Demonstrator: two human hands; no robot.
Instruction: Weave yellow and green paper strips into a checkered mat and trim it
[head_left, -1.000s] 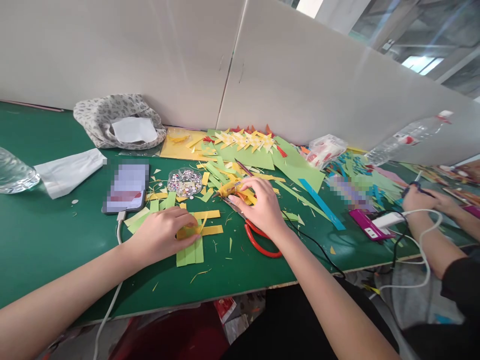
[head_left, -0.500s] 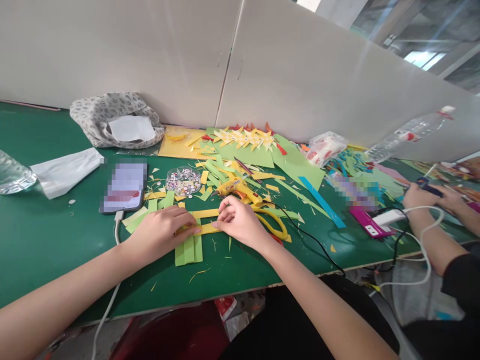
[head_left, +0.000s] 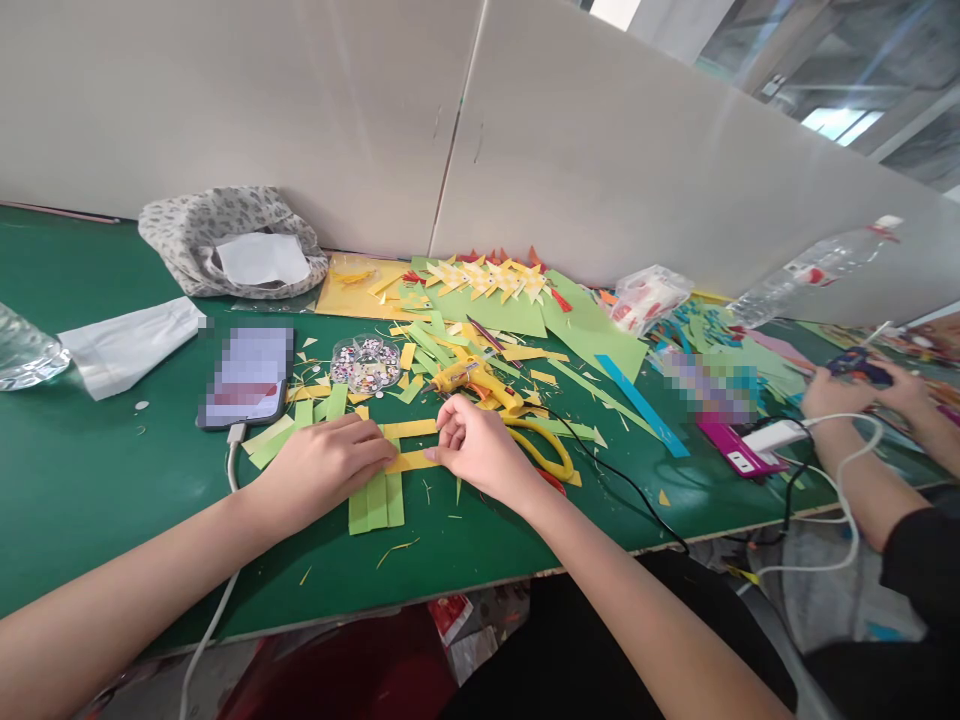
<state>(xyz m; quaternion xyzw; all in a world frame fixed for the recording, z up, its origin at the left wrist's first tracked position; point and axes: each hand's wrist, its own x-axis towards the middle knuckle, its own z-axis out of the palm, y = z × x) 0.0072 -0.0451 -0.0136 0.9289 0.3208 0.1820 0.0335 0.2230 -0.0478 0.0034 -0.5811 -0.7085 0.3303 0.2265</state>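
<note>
Several green paper strips (head_left: 377, 505) lie side by side on the table, crossed by two yellow paper strips. Over them rests my left hand (head_left: 334, 462), its bent fingertips held together at the nearer yellow paper strip (head_left: 414, 460); the hand hides much of the crossing. My right hand (head_left: 474, 445) pinches the right end of that same strip between thumb and curled fingers. The farther yellow strip (head_left: 411, 428) runs just beyond, its right end close to my right fingers. Behind my right hand lie a yellow glue gun (head_left: 480, 380) and yellow-handled scissors (head_left: 559, 462).
A phone (head_left: 251, 375) with a white cable lies left of a clear case of beads (head_left: 366, 363). Paper scraps and a woven yellow-and-white paper piece (head_left: 487, 278) lie farther back. At right, a co-worker's hands (head_left: 844, 395) hold a dark tool beside a pink power strip (head_left: 739, 450).
My left fingers have shifted slightly on the nearer yellow strip, and the left thumb has slipped from sight. My right hand keeps almost the same place. The co-worker's dark tool has turned a little.
</note>
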